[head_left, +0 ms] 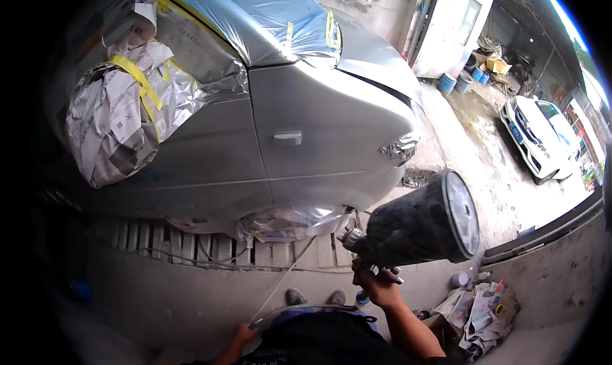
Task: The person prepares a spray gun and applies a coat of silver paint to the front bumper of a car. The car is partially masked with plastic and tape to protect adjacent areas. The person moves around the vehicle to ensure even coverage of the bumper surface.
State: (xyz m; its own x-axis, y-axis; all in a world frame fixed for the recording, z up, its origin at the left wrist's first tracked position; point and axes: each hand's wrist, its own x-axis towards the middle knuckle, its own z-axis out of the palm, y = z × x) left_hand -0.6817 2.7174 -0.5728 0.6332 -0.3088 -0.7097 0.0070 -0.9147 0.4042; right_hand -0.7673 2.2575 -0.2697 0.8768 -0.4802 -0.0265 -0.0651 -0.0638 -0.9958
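My right hand grips a paint spray gun whose big dark paint cup with a pale lid points up and to the right. The gun sits just below the silver car's front fender. My left hand is low in the picture and holds the thin air hose that runs up toward the gun. The car's side mirror is wrapped in newspaper and yellow tape. Plastic sheet covers the windscreen, and the wheel is masked too.
My shoes stand on a concrete floor beside a slatted drain cover. Crumpled newspapers and small cans lie at the right. A white car is parked outside, with blue buckets by a wall.
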